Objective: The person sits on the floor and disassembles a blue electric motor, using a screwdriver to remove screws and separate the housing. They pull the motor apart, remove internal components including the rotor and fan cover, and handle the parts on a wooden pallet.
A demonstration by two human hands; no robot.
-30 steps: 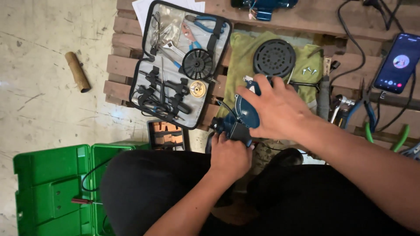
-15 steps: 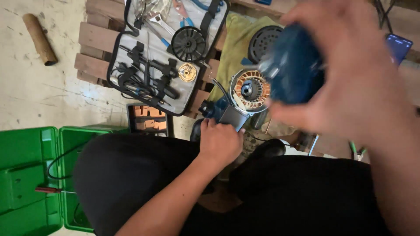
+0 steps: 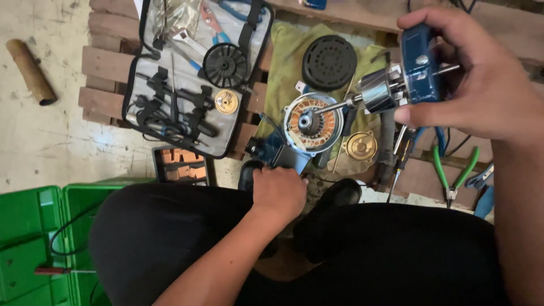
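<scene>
My right hand (image 3: 481,85) holds a blue motor housing (image 3: 420,62) raised at the upper right; a shiny metal rotor with a shaft (image 3: 374,95) sticks out of it toward the left. Below it sits the round stator (image 3: 313,123) with copper windings, part of a blue motor body (image 3: 272,152). My left hand (image 3: 279,191) grips that body from the near side, just above my knees. A brass-coloured round cap (image 3: 362,146) lies right of the stator on a yellow-green cloth (image 3: 286,68).
An open grey tool pouch (image 3: 187,85) with black tools, a black fan wheel (image 3: 225,64) and a brass gear (image 3: 226,102) lies on a wooden pallet (image 3: 105,62). A black round grille (image 3: 329,62), green-handled pliers (image 3: 453,175), a green case (image 3: 34,238) and a cardboard tube (image 3: 29,71) surround me.
My right hand lifted the blue housing off the motor, drawing the rotor out of the stator, then settled up and right. The left hand kept its hold on the motor body.
</scene>
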